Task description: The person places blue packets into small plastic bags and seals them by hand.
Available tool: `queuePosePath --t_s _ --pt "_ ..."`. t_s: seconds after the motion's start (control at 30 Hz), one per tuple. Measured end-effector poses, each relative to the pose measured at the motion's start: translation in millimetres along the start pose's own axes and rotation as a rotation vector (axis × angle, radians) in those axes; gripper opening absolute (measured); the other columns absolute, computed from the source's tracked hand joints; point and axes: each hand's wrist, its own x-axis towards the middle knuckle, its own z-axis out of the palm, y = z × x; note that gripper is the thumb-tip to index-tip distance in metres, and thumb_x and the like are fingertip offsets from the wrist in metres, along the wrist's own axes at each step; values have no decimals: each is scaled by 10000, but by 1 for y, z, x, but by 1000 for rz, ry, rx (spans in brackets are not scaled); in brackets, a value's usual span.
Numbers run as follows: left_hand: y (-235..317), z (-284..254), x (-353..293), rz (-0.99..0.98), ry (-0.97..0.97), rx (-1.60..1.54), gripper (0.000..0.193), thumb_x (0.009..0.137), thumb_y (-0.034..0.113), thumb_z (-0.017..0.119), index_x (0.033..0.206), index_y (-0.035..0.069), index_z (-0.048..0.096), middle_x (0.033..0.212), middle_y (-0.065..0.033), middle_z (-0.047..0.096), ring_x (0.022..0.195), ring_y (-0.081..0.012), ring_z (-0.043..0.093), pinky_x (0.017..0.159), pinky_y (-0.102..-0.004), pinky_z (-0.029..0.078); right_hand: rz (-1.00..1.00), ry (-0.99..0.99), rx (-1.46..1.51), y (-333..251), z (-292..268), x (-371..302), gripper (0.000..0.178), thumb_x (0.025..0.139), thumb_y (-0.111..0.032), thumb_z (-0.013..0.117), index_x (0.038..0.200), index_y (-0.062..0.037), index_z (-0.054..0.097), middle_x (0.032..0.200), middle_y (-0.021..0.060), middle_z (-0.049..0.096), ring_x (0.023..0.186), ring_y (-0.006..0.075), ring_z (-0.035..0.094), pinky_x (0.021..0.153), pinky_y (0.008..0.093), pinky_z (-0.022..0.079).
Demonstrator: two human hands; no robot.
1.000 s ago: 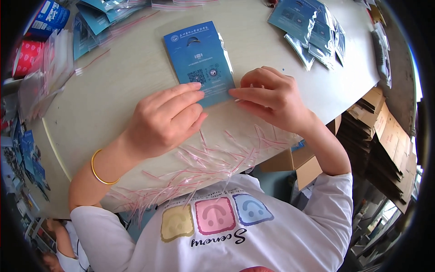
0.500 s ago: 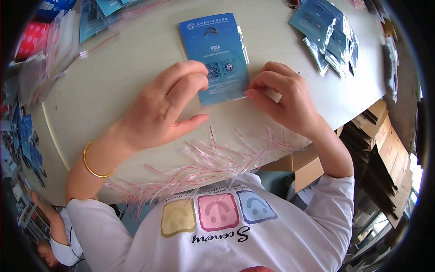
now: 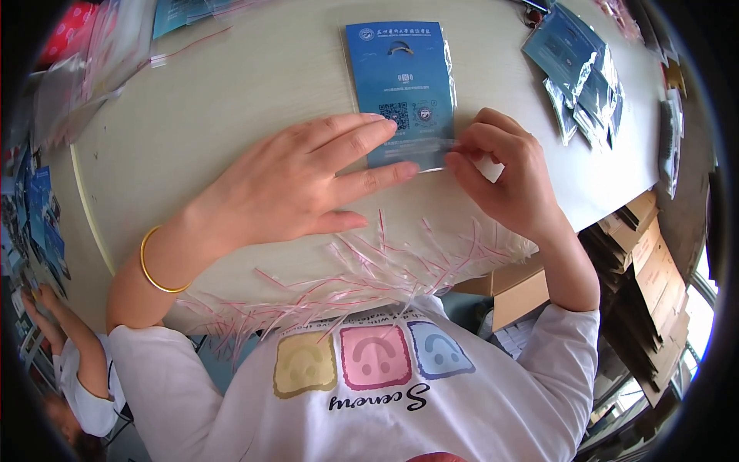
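A blue card in a clear plastic sleeve (image 3: 404,73) lies on the table, with two codes printed in its lower half. My left hand (image 3: 300,169) is open, fingers spread and fingertips resting on the sleeve's lower left part. At the lower right edge, my right hand (image 3: 500,165) is closed in a pinch. Its thumb and forefinger meet at the end of a clear film flap (image 3: 431,144) that crosses the bottom of the card. The pinched bit itself is mostly hidden by my fingers.
Thin clear strips with red lines (image 3: 369,269) pile along the table's near edge. Several sleeved blue cards (image 3: 577,65) lie at the far right, clear bags (image 3: 100,69) at the far left. Flattened cardboard (image 3: 643,285) stands right of the table. Another person (image 3: 81,354) is at lower left.
My left fingers have straightened and spread onto the sleeve's lower part. My right hand stays pinched at the lower right edge, where a film flap now shows across the card. The view has shifted slightly.
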Motion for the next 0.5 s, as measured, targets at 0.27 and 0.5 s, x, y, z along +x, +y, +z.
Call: queuePosePath --t_s 0.27,0.5 --pt "-1 0 1 6 11 -15 725 737 297 821 1433 248 622 1517 -91 451 1372 -272 466 1115 -409 458 25 3 12 -2 1 1 96 819 -91 751 822 -16 691 789 80 630 720 248 661 631 356 514" --pt "-2 1 0 3 7 -38 728 734 289 824 1432 246 623 1520 -89 449 1372 -274 467 1119 -411 456 28 -8 3 -2 1 1 106 820 -90 754 822 -9 686 800 86 635 705 245 662 627 349 518"
